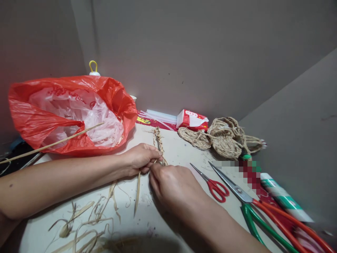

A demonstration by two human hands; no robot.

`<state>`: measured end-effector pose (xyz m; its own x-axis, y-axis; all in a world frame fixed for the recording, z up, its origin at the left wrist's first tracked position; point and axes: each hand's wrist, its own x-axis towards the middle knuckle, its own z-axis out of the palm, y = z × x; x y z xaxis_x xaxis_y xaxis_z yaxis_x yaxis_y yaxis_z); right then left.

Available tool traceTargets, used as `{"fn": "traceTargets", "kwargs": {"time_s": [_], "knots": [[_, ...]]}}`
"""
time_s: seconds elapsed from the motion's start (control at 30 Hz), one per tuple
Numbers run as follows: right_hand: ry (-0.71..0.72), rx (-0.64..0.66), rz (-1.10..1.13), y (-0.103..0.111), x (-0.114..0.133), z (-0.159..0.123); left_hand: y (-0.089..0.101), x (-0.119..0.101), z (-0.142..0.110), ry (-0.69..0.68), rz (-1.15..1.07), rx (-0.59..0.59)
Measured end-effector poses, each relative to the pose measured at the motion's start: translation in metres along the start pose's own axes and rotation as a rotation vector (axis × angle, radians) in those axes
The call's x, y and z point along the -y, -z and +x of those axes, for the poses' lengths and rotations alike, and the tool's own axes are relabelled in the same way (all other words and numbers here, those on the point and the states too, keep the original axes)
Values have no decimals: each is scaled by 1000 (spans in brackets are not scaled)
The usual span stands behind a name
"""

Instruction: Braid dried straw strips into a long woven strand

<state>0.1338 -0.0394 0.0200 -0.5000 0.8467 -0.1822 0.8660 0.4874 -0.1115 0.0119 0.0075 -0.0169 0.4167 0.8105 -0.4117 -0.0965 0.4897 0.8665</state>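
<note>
A narrow braid of dry straw [158, 138] sticks up from between my two hands near the middle of the table. My left hand [142, 156] is closed, pinching the lower part of the braid between thumb and fingers. A loose pale straw strip [137, 195] hangs down below it. Close against it, my right hand [173, 181] is closed with its back toward me, fingertips at the straw strands at the braid's lower end. Its fingertips are mostly hidden.
A red plastic bag [110, 93] stands at left, with a long straw stalk [65, 138] across it. Straw scraps [92, 225] lie in front. At right are small scissors [217, 189], large shears [243, 195], braided cord bundles [226, 140], a tissue pack [193, 120] and a green-white tube [285, 198].
</note>
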Motion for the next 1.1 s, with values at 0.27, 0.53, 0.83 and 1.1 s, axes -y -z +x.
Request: {"fn": "traceTargets", "kwargs": {"time_s": [0.27,0.53,0.83,1.1], "knots": [[-136,-581,605,17,-44,8,6,-10,-2,16,-1,63],[-159,12,1163,-14,-50,37,5,-10,-1,-67,66,88],[-78,230,1461,-12,-65,37,7,-9,2,-134,164,75],[-76,334,1464,-12,-69,38,9,-9,1,-177,290,67]]}}
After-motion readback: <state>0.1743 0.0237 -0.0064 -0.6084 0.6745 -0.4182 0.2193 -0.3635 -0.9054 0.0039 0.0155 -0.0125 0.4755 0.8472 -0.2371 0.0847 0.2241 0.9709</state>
